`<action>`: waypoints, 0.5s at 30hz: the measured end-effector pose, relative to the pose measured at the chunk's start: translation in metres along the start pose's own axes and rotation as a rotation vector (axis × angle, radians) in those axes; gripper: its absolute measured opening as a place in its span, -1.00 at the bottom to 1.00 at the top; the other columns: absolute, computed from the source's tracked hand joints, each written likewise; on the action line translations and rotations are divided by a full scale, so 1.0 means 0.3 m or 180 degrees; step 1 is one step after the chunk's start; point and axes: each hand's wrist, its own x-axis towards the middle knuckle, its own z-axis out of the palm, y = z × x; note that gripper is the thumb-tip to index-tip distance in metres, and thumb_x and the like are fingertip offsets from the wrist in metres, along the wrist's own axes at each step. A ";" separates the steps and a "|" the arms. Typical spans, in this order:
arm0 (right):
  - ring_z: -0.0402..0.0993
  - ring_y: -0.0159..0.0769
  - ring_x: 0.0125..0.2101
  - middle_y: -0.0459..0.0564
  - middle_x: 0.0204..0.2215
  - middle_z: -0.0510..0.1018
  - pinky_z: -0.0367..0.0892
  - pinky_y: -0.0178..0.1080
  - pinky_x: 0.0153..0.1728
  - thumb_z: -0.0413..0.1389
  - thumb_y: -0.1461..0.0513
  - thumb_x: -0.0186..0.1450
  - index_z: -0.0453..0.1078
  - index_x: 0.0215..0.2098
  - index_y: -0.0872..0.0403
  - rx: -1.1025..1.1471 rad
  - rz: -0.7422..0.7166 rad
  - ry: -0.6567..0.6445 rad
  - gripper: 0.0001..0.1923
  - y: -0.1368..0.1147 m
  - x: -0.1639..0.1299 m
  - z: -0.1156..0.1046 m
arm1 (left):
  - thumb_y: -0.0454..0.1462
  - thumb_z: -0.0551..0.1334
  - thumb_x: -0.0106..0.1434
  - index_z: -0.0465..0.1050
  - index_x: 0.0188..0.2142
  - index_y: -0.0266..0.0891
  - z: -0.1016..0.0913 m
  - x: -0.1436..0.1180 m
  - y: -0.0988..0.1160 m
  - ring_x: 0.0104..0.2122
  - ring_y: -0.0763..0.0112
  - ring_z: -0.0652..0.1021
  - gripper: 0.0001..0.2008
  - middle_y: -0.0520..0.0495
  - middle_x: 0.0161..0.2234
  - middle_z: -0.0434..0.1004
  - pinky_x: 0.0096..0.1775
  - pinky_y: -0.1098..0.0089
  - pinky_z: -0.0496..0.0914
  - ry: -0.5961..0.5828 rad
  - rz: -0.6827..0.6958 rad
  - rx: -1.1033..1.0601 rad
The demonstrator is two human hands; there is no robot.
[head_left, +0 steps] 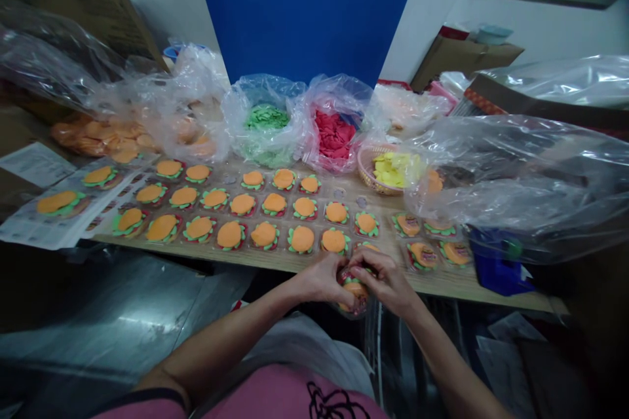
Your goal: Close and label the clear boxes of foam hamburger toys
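At the table's front edge, my left hand grips the left side of a small clear plastic box with a toy burger inside. From the other side my right hand closes over the box's top, its thumb and fingers pressed on it. Dark printing shows on the near part of the box. Just behind my hands stand more toy burgers in clear trays, with orange tops and green frilled edges. Several boxed burgers with a printed label lie to the right of my right hand.
Rows of toy burgers cover the table's left and middle. Behind them are bags of green pieces, red pieces and orange pieces, plus a basket of yellow pieces. A blue tape dispenser and a large plastic bag lie right.
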 end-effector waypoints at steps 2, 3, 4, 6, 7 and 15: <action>0.29 -0.33 -0.47 -0.08 -0.54 0.38 0.19 -0.31 -0.43 0.06 0.24 0.20 0.34 -0.50 0.08 0.0101 0.0092 0.0067 -0.87 0.003 -0.007 0.009 | -0.31 0.34 -0.29 0.31 -0.56 -0.33 0.001 0.002 -0.003 -0.60 0.62 0.13 -0.74 0.16 -0.63 0.12 -0.58 0.51 0.00 -0.0101 0.0030 0.0264; 0.28 -0.34 -0.47 -0.08 -0.54 0.37 0.18 -0.31 -0.43 0.06 0.24 0.19 0.34 -0.51 0.08 0.0165 0.0136 0.0111 -0.86 0.006 -0.010 0.014 | -0.31 0.33 -0.27 0.32 -0.55 -0.33 0.000 0.004 -0.004 -0.60 0.62 0.14 -0.75 0.16 -0.62 0.13 -0.58 0.51 0.01 -0.0164 0.0052 0.0344; 0.28 -0.34 -0.47 -0.09 -0.55 0.37 0.18 -0.32 -0.43 0.07 0.23 0.19 0.34 -0.52 0.08 0.0250 0.0187 0.0163 -0.86 0.010 -0.013 0.018 | -0.32 0.33 -0.25 0.33 -0.53 -0.33 -0.001 0.006 -0.005 -0.60 0.62 0.16 -0.75 0.15 -0.61 0.15 -0.58 0.51 0.03 -0.0207 0.0053 0.0323; 0.28 -0.34 -0.47 -0.09 -0.55 0.36 0.18 -0.32 -0.44 0.08 0.21 0.18 0.34 -0.52 0.08 0.0491 0.0307 0.0362 -0.85 0.023 -0.017 0.027 | -0.33 0.32 -0.24 0.34 -0.51 -0.35 -0.005 0.012 -0.004 -0.59 0.61 0.19 -0.75 0.14 -0.60 0.19 -0.56 0.52 0.06 -0.0195 0.0013 0.0188; 0.27 -0.35 -0.48 -0.10 -0.55 0.36 0.19 -0.32 -0.44 0.10 0.19 0.17 0.34 -0.52 0.08 0.0649 0.0372 0.0540 -0.85 0.033 -0.018 0.030 | -0.32 0.33 -0.23 0.35 -0.50 -0.35 -0.007 0.014 -0.002 -0.59 0.60 0.21 -0.74 0.14 -0.60 0.21 -0.56 0.52 0.07 -0.0113 -0.0023 0.0092; 0.26 -0.37 -0.49 -0.09 -0.52 0.36 0.20 -0.34 -0.46 0.12 0.12 0.15 0.35 -0.45 0.09 0.1277 0.0626 0.1339 -0.82 0.079 -0.018 0.004 | -0.21 0.39 -0.21 0.32 -0.34 -0.33 0.004 -0.001 -0.002 -0.45 0.48 0.41 -0.57 0.02 -0.45 0.40 -0.39 0.48 0.27 0.0503 0.0110 -0.1006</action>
